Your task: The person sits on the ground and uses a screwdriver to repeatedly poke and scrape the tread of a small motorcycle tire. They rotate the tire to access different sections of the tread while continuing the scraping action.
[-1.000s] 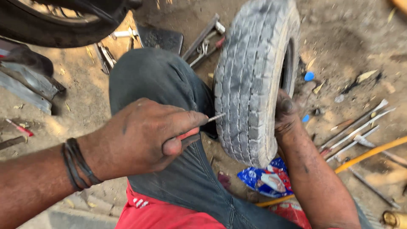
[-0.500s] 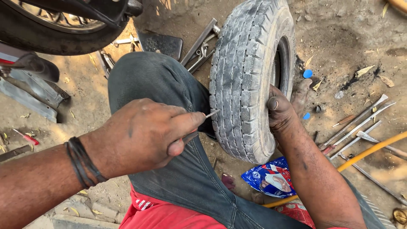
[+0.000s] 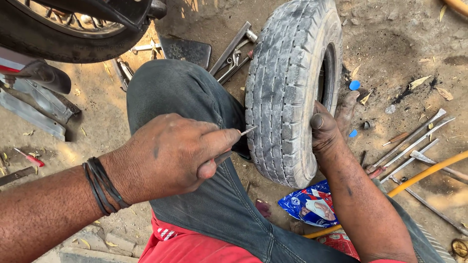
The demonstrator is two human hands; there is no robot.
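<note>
A worn grey tyre [image 3: 292, 92] stands upright on the dirt ground [image 3: 390, 53], leaning against the person's bent knee in dark jeans [image 3: 185, 92]. The left hand [image 3: 170, 156] has its fingers clamped around a thin twisted metal probe [image 3: 247, 130], whose tip now sits just at the tread, closer than a second ago. The right hand [image 3: 324, 129] grips the tyre's sidewall, thumb on the rim edge; it has shifted higher than before. Long metal tools [image 3: 414, 141] and a yellow hose [image 3: 429, 170] lie toward the ground's right edge.

left wrist: black bands [image 3: 103, 187] | dark grey jeans [image 3: 195, 122] | red shirt [image 3: 195, 246]
</note>
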